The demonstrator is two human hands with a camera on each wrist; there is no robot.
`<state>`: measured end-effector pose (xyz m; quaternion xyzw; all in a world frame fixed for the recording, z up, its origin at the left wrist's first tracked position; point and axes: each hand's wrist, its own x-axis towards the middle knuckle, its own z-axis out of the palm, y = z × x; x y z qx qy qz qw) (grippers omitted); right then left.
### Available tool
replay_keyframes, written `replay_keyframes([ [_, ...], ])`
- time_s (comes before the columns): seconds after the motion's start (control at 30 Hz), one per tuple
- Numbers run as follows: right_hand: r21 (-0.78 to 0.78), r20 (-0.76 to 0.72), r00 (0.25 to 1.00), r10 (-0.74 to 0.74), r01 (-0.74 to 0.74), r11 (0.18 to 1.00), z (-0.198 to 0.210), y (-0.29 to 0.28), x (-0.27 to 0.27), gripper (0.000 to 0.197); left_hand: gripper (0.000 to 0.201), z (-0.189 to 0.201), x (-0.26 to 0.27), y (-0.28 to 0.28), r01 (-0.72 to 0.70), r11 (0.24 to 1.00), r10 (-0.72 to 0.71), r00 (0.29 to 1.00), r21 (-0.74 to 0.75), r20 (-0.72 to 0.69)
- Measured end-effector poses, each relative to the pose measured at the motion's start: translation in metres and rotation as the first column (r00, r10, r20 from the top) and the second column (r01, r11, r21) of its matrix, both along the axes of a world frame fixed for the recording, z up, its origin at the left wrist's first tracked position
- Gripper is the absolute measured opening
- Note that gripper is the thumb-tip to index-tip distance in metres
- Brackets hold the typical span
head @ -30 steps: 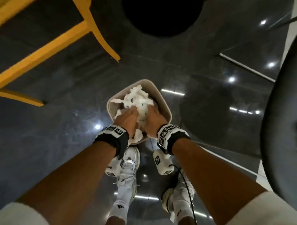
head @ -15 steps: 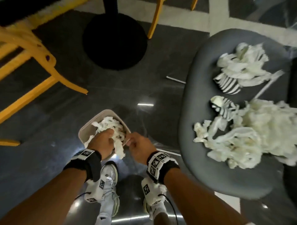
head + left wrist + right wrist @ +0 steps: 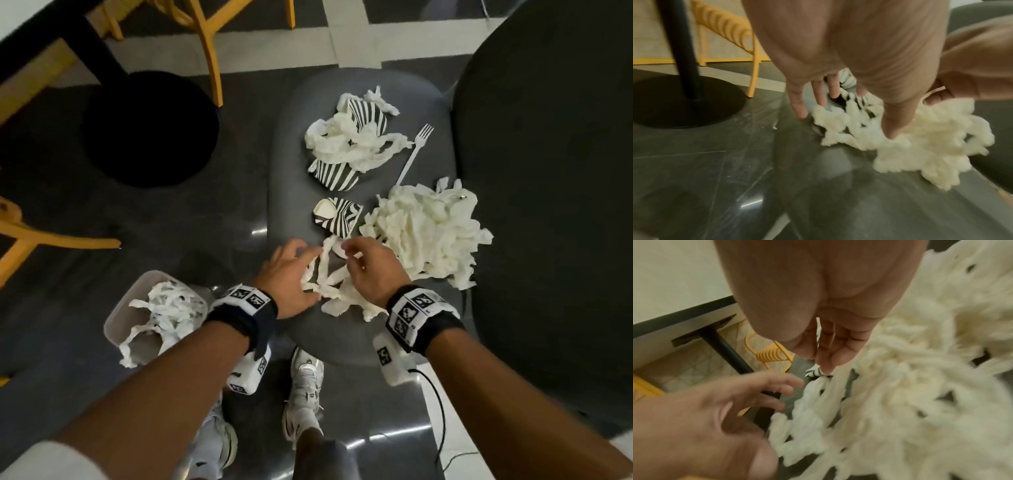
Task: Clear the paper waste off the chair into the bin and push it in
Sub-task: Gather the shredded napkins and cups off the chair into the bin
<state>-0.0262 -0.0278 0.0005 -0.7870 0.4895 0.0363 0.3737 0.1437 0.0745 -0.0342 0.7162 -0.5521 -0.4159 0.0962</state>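
A grey chair seat [image 3: 291, 154] carries loose white paper strips, a big heap [image 3: 424, 229] at the right and a smaller pile [image 3: 349, 144] farther back. Crushed striped paper cups [image 3: 339, 216] lie between the piles. Both hands are over the nearest tangle of strips [image 3: 335, 284] at the seat's front. My left hand [image 3: 301, 253] lies with fingers straight and spread, thumb on the paper [image 3: 846, 120]. The right hand [image 3: 352, 253] has thumb and fingers drawn together, pinching a strip [image 3: 819, 363]. On the floor to the left, the beige bin [image 3: 116, 318] holds paper strips [image 3: 168, 308], some hanging over its rim.
A white plastic fork [image 3: 412, 154] lies on the seat beside the far pile. The chair's dark backrest [image 3: 548, 171] fills the right. A black round table base [image 3: 150, 126] and yellow chair legs [image 3: 205, 44] stand on the dark floor beyond the bin. My shoes [image 3: 305, 387] are under the seat's front edge.
Both hands have left the bin, where they pressed on paper, and moved right onto the chair seat. The view has swung from the bin to the chair.
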Motion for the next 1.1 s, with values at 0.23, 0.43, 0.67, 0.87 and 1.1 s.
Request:
replay_keyframes([
  [0.23,0.030,0.034,0.995,-0.090,0.089,0.996,-0.006,-0.036,-0.061,0.039,0.105,-0.024,-0.092,-0.022,0.242,0.966,-0.257,0.936,0.089,0.241],
  [0.43,0.076,0.125,0.971,-0.205,0.197,0.977,-0.012,-0.054,-0.070,0.036,0.039,-0.022,-0.087,-0.041,0.113,0.992,-0.113,0.994,-0.048,0.012],
  [0.67,0.039,0.081,0.996,-0.027,0.023,0.999,-0.006,-0.065,-0.049,0.034,0.021,0.003,-0.039,-0.041,-0.412,0.911,0.409,0.905,-0.005,-0.114],
  [0.87,-0.134,-0.053,0.982,0.180,-0.185,0.974,-0.014,-0.062,-0.005,0.032,0.047,0.006,-0.002,-0.027,-0.694,0.715,0.690,0.679,0.086,-0.249],
  [1.1,-0.257,-0.323,0.899,0.296,-0.384,0.887,-0.019,-0.061,0.042,0.068,0.027,0.003,0.009,-0.008,-0.567,0.809,0.588,0.785,0.155,-0.197],
])
